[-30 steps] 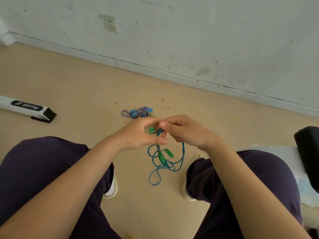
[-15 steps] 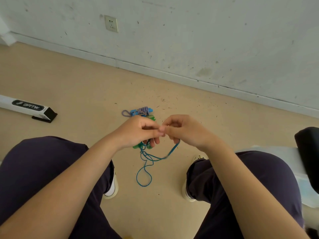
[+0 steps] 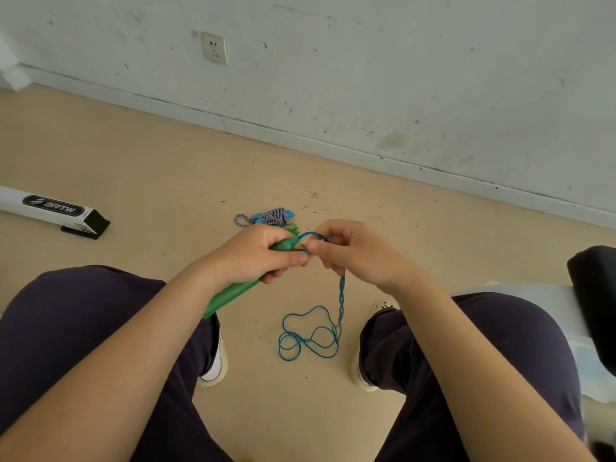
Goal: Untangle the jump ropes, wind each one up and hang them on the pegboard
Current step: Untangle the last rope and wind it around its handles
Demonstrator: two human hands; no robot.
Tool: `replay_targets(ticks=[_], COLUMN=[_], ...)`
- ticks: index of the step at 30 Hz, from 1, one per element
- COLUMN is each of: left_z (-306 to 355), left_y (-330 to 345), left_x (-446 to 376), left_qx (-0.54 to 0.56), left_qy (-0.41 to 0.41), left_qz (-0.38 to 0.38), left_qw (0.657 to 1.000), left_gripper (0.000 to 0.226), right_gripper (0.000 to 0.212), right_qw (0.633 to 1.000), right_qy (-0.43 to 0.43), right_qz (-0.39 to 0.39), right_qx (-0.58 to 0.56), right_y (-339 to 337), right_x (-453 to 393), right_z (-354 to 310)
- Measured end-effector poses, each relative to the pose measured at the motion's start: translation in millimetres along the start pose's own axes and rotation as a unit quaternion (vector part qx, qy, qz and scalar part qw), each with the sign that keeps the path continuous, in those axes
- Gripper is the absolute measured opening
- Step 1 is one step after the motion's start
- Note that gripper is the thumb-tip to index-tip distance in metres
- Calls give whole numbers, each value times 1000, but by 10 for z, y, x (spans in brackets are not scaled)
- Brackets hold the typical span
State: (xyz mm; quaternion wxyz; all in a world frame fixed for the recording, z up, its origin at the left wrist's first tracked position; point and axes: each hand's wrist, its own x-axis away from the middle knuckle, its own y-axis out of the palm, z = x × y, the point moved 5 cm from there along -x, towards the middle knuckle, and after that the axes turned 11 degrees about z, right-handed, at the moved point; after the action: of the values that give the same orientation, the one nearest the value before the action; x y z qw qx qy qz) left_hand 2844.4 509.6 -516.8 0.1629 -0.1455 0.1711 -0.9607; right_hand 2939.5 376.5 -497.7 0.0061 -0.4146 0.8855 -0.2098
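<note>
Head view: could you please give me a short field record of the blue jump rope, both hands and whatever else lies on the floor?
held rope: blue cord jump rope with green plastic handles, part twisted, loose loops on the beige floor
left hand: grips a green handle
right hand: pinches the blue cord near the handle tip
other rope: striped blue-and-white bundle on the floor beyond the hands
floor left: white bar with black end
wall: white socket
pegboard: not in view

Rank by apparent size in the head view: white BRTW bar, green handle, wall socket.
1. White BRTW bar, partly cut off by the frame edge.
2. Green handle, partly hidden in the left hand.
3. Wall socket, farthest away.
</note>
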Motion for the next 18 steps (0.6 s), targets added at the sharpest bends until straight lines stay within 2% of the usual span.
replay_targets(ticks=[4, 10, 15, 18], left_z=[12, -49, -63, -77], left_y=[-60, -72, -47, -67], left_x=[17, 28, 43, 23], left_qx=[18, -16, 6, 28], left_qy=[-11, -36, -69, -76], left_qz=[-28, -73, -97, -88], left_qw=[999, 997, 993, 993], left_gripper=[15, 18, 21, 21], right_gripper=[9, 3, 8, 11], right_qw=[998, 996, 977, 969], right_qy=[3, -1, -28, -31], right_qz=[49, 84, 210, 241], right_qx=[-35, 16, -26, -47], right_y=[-144, -260, -383, -401], right_x=[-12, -1, -51, -40], right_z=[-30, -35, -30, -40])
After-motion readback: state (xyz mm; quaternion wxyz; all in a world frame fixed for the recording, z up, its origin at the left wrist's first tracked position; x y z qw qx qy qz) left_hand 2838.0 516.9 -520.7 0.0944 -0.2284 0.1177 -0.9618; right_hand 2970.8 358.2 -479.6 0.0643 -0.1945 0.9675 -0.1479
